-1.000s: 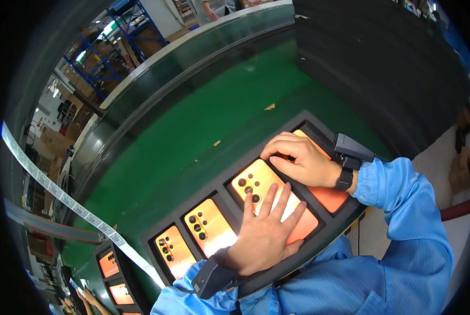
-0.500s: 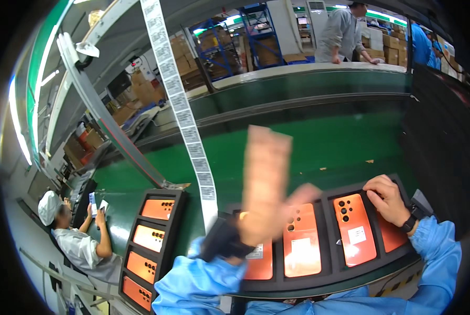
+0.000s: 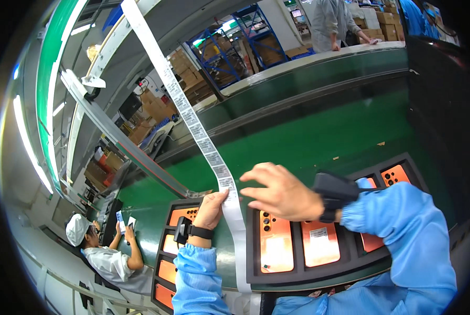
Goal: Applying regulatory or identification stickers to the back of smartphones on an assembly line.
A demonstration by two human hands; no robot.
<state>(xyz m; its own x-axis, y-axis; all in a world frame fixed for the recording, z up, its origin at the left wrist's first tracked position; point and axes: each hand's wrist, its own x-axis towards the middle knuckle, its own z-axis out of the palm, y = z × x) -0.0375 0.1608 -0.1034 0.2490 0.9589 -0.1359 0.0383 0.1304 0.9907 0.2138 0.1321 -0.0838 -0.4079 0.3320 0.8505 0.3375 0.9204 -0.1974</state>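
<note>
My right hand (image 3: 282, 197) has come up off the orange phone backs (image 3: 274, 247), where it lay half a second ago, and now hangs over the black tray (image 3: 256, 281) with its fingers spread wide, holding nothing. The fingertips point at the label strip (image 3: 203, 136). My left hand (image 3: 211, 206) is no longer a raised blur. It sits low beside the strip, thumb and forefinger closed narrowly on the strip's edge, just where one label meets the next.

The strip is a long white ribbon of printed labels. It drops from high at the upper left, crosses the green conveyor belt (image 3: 319, 139), passes through my left pinch and trails down between the black tray and the second tray (image 3: 161, 262) on my left. Orange phone backs lie camera holes up in the pockets of both trays. A black device (image 3: 336, 194) is strapped at my right wrist and a black band (image 3: 189, 231) sits on my left.

I judge I am at the point of taking one label off the strip: the left hand steadies it and the right comes in to peel. The next move calls for my right fingertips to close on the corner of the label just beside my left thumb, lifting it cleanly without creasing it or tugging the ribbon out of my pinch. A seated co-worker (image 3: 101, 252) is at work on the lower left, well apart from me.
</note>
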